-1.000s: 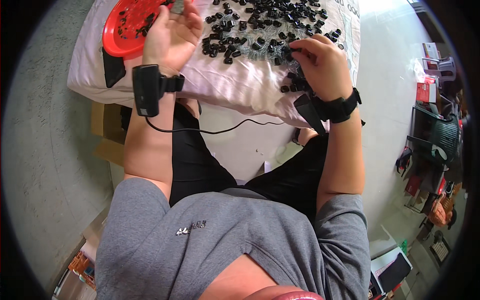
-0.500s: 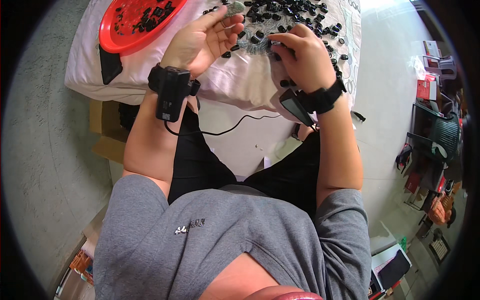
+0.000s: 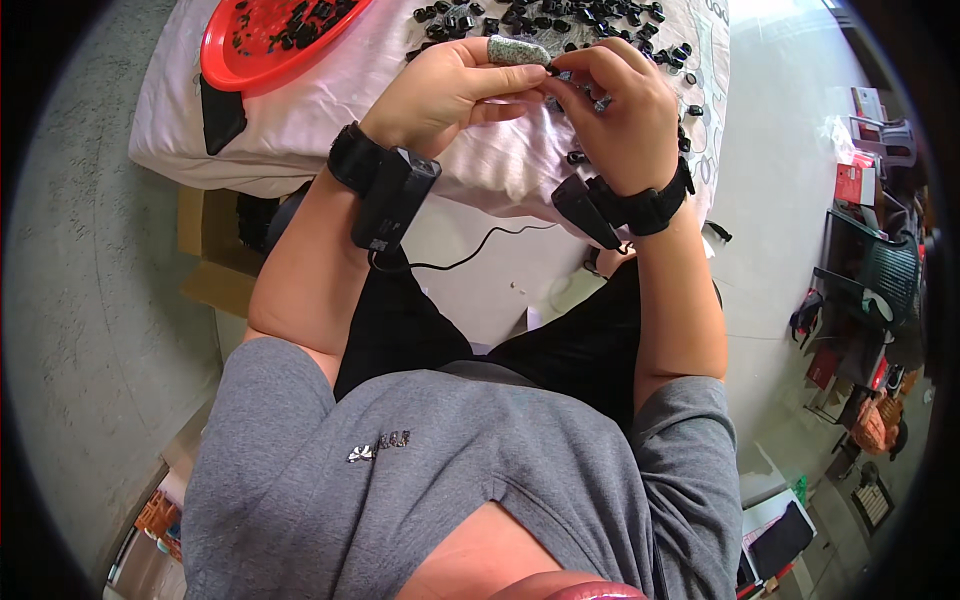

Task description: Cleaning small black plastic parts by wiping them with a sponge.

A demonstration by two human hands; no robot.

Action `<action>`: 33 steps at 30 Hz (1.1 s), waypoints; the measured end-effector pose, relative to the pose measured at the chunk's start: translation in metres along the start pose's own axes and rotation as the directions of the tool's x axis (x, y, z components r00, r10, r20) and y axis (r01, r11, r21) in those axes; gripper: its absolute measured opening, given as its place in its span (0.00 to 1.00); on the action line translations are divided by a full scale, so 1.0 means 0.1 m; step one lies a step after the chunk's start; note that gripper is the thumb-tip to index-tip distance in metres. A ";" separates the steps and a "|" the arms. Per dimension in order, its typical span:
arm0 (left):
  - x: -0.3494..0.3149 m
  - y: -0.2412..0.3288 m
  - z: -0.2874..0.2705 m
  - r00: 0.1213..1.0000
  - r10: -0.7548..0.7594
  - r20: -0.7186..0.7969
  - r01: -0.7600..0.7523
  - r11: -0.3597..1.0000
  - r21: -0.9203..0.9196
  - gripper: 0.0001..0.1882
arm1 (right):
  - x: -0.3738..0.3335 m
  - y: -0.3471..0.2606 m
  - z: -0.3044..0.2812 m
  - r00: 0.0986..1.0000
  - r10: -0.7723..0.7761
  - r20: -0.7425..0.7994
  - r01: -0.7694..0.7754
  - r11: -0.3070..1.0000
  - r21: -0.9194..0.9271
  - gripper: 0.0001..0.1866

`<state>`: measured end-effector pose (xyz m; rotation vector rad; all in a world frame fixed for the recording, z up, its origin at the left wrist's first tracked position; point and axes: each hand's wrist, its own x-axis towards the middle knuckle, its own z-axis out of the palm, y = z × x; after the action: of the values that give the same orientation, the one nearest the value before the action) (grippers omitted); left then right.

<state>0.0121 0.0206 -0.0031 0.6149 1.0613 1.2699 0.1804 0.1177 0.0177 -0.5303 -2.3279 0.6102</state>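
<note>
"What has just changed for us?"

"Our left hand has swung rightward to meet our right hand; a moment ago they were apart. Our right thumb and forefinger pinch together on a small black part, right by the speckled finger cover on our left hand."

"Are our left fingers clamped on it too?"

"We cannot tell; the fingertips crowd together. We judge we have gone from picking up to two-handed work, above the cloth, near the loose black parts and right of the red basin."
</note>
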 end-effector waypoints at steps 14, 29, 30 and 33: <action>0.15 -0.08 -0.22 0.989 0.127 -0.081 -0.139 0.976 -0.168 0.09 | -0.16 0.18 0.13 0.976 -0.009 0.216 0.055 0.976 -0.209 0.02; -0.01 0.04 -0.08 0.994 0.082 -0.070 -0.080 0.996 0.036 0.12 | -0.05 0.17 0.00 0.983 0.166 0.077 -0.176 0.972 0.156 0.06; 0.00 0.03 -0.08 0.994 0.090 -0.067 -0.087 0.995 0.043 0.13 | -0.03 0.14 -0.02 0.985 0.160 0.061 -0.168 0.973 0.158 0.06; 0.06 0.02 -0.10 0.995 0.104 0.001 -0.104 0.994 0.037 0.12 | -0.01 0.12 -0.05 0.989 0.148 0.021 -0.149 0.970 0.189 0.06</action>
<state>0.0022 0.0252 -0.0076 0.7055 1.0670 1.3432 0.1875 0.1282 0.0137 -0.6167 -2.2197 0.8969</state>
